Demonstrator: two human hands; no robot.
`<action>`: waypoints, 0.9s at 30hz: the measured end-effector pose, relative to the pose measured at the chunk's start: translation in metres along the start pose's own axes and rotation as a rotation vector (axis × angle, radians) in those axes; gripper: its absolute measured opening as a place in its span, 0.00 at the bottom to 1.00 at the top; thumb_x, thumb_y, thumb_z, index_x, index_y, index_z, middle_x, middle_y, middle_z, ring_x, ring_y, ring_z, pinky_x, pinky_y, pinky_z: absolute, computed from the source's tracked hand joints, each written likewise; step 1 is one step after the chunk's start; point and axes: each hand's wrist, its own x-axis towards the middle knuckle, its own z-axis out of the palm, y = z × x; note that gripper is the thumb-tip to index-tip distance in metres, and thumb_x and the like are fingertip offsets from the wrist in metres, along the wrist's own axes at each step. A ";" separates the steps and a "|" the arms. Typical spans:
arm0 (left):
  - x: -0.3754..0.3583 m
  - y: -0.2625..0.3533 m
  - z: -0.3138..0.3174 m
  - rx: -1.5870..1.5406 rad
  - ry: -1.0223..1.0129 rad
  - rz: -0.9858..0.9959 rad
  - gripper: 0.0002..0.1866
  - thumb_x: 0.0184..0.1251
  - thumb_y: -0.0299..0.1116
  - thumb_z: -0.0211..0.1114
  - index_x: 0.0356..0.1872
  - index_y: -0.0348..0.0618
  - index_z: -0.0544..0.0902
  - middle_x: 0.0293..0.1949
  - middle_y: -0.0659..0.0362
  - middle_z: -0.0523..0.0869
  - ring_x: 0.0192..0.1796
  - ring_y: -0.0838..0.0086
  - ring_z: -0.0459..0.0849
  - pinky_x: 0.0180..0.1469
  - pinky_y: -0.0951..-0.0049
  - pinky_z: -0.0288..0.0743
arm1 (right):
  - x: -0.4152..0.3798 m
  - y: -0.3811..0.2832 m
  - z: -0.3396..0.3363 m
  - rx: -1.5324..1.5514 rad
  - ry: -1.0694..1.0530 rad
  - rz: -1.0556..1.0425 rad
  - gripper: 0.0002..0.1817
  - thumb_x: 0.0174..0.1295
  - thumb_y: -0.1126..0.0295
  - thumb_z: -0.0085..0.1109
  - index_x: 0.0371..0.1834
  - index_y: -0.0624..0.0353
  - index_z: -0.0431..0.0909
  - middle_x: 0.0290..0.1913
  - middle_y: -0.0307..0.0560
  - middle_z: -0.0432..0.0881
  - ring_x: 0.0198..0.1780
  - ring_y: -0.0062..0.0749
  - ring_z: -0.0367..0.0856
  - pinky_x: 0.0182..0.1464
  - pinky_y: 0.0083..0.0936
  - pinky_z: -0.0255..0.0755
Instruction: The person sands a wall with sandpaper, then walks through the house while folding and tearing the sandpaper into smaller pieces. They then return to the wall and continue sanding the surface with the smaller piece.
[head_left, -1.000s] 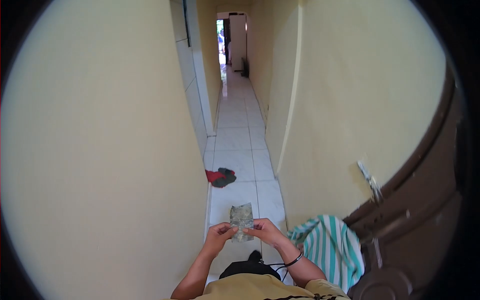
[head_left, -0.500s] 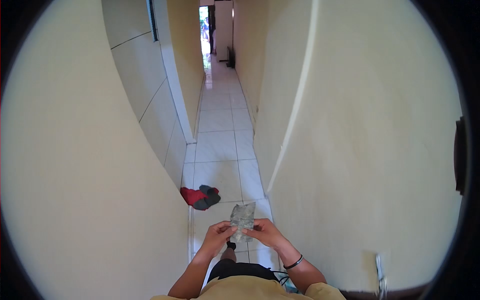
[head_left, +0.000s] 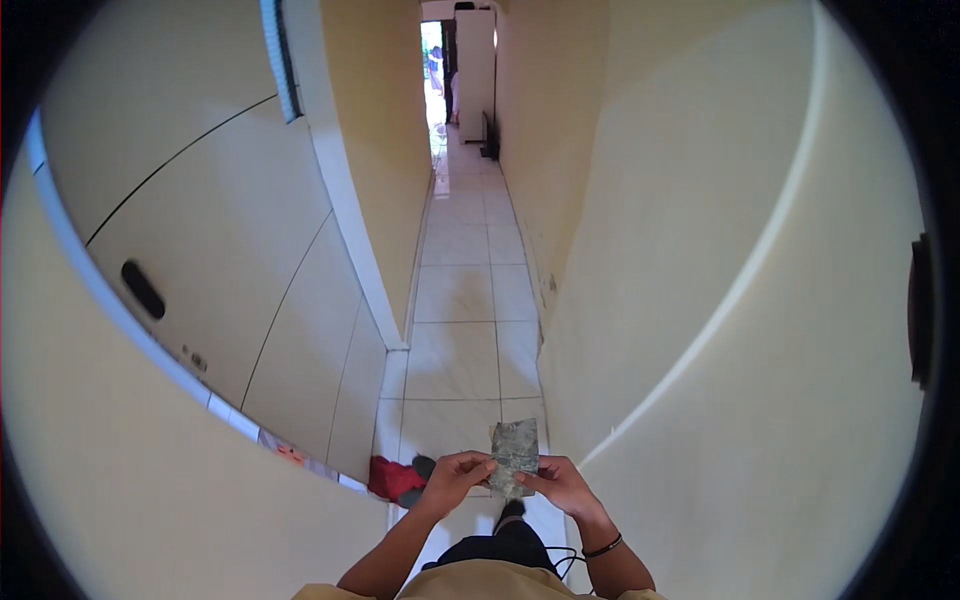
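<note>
A creased grey-green piece of paper [head_left: 515, 455], perhaps a banknote, is held upright in front of my body at the lower middle. My left hand [head_left: 458, 482] pinches its left edge between thumb and fingers. On the right edge, my right hand [head_left: 562, 485] grips it with the thumb across the front. The fingertips behind the paper are hidden. A dark band circles my right wrist.
A red and grey cloth [head_left: 395, 478] lies on the tiled floor [head_left: 455, 360] by the left wall. A door [head_left: 220, 240] with a black handle is at the left. Far down the corridor stand a white cabinet [head_left: 477, 75] and a bright doorway.
The view has moved forward along the corridor; the cloth is now nearer, and more of the left door shows. Both hands still hold the paper, which appears slightly lower and further right.
</note>
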 end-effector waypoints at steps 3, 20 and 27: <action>0.056 0.014 -0.032 -0.121 0.102 0.062 0.10 0.68 0.32 0.66 0.43 0.36 0.84 0.32 0.61 0.85 0.34 0.80 0.81 0.40 0.76 0.79 | 0.079 -0.001 -0.014 -0.067 -0.029 0.038 0.11 0.65 0.70 0.63 0.46 0.66 0.82 0.36 0.34 0.83 0.36 0.14 0.75 0.40 0.18 0.70; 0.426 0.169 -0.181 -0.585 0.114 0.324 0.04 0.71 0.26 0.60 0.42 0.39 0.80 0.38 0.60 0.84 0.40 0.77 0.81 0.47 0.73 0.76 | 0.536 -0.143 -0.106 -0.085 -0.363 0.049 0.13 0.65 0.71 0.63 0.48 0.69 0.81 0.40 0.37 0.84 0.43 0.17 0.78 0.49 0.21 0.74; 0.601 0.209 -0.251 -0.264 0.201 0.233 0.06 0.71 0.28 0.61 0.41 0.36 0.81 0.37 0.60 0.84 0.39 0.77 0.82 0.46 0.72 0.79 | 0.695 -0.153 -0.165 -0.165 -0.181 0.080 0.14 0.66 0.69 0.62 0.48 0.71 0.80 0.41 0.41 0.84 0.44 0.19 0.79 0.49 0.22 0.74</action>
